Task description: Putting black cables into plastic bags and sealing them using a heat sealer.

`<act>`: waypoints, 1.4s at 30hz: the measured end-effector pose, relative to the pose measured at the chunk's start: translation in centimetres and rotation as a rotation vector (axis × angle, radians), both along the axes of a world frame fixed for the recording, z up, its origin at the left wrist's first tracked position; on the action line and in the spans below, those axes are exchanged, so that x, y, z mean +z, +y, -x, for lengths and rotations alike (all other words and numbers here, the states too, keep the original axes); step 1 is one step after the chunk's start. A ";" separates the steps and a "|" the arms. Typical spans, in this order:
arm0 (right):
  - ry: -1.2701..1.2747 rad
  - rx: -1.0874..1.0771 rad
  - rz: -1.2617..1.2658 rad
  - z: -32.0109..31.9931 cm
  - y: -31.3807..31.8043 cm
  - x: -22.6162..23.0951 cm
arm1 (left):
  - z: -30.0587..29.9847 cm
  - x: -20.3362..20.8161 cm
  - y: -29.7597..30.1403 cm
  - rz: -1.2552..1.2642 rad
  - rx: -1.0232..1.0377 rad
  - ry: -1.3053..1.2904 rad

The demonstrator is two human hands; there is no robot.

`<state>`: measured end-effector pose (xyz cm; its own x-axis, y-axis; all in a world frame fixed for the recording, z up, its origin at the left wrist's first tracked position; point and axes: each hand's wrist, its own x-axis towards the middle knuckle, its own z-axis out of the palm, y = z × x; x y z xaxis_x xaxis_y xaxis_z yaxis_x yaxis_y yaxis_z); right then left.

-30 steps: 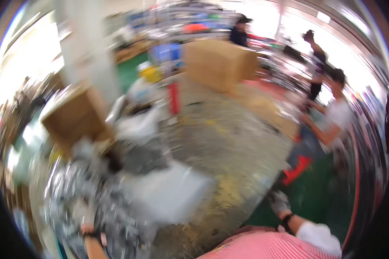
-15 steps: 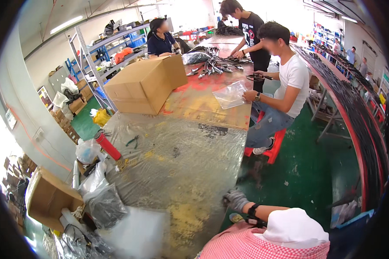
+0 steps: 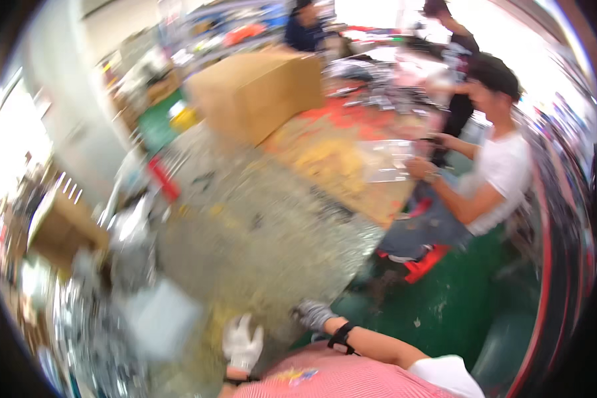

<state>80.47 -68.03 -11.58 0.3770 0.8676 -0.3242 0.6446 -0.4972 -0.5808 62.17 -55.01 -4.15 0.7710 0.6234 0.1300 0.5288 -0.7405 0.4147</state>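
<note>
My left hand, in a white work glove, is over the near edge of the worktable, its fingers spread and nothing in them. My right hand wears a grey glove and is at the table's right-hand edge, close to the corner. Motion smears its fingers, and I see no object in it. To the left of my left hand, a stack of pale translucent plastic sheets or bags lies on the table.
A large cardboard box stands at the far left of the table. Nearer are a red cylinder and crumpled plastic bags. An open carton is at the left. A seated co-worker handles a clear bag at the right.
The view has swung, so the scene is shifted and blurred. My left hand has come into view at the lower edge. My right hand is further left, still by the table edge.
</note>
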 end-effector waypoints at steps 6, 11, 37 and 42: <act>-0.161 -0.216 -0.225 1.9 -1.9 -1.8 | 3.8 -0.9 2.6 -0.049 -0.133 -0.036; -0.183 -0.282 -0.117 4.5 0.4 -3.0 | 12.9 -1.2 6.9 0.007 0.103 0.107; -0.124 -0.098 -0.189 20.5 42.7 -6.3 | 21.0 -3.4 64.9 0.077 0.626 0.168; 0.191 -0.126 -0.134 16.3 47.2 -7.0 | 20.8 -3.2 70.1 0.312 0.563 0.409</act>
<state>64.15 -20.87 -18.58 0.4277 0.8576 -0.2856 0.4551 -0.4773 -0.7517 41.34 15.06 -7.33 0.2744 0.8978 -0.3444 0.9486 -0.1939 0.2502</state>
